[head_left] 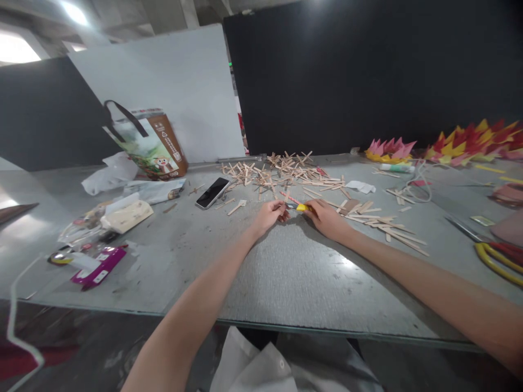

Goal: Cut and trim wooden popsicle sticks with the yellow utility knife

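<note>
Pinching the yellow-handled tool (pixel 303 207) near the frame's centre, the right hand (pixel 326 219) probably works best slowly, its tip angled clear of the left hand (pixel 270 215), whose fingers curl, their hold unclear.

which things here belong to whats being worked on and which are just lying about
Likely in use:
- yellow-handled tool in the right hand
- scattered wooden sticks

Apparently lying about:
- phone
- carrier bag
- purple packet
- scissors

"Any readable words?"
"None. The bag (pixel 143 149) bears white print on its brown side, perhaps with a triangular mark, too small to read."
"The purple packet (pixel 102 270)?"
"Nothing legible."
</note>
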`<state>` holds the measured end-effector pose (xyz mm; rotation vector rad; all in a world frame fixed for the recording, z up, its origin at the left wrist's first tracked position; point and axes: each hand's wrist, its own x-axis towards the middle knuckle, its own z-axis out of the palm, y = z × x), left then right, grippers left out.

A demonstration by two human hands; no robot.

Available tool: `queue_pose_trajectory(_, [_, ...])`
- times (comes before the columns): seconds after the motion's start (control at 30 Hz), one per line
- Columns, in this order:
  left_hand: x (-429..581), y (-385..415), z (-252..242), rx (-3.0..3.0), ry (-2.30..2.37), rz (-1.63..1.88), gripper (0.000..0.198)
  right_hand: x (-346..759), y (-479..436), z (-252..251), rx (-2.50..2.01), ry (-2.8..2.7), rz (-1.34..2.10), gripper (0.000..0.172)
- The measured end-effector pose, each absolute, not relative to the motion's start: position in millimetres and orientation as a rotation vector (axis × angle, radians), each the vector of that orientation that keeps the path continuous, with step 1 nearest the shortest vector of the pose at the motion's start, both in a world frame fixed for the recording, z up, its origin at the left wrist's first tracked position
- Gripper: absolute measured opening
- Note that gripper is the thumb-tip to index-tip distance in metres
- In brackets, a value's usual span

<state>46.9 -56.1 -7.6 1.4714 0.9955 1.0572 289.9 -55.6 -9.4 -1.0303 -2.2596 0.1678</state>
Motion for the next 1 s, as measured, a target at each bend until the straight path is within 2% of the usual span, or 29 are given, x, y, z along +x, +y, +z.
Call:
queue_pose_trajectory(0.63, [44.2,-53.3,-10.6,1.535,0.950,1.023,0.026,290.4,-54.0,-11.8,-1.024,-2.270,0.140,0.025])
queue_pose_trajectory(1.0, [42.8,-48.9,-14.3,1.503,0.950,1.064,0.042,289.9,-56.4,-8.5,-1.044,-2.264,0.142,0.027])
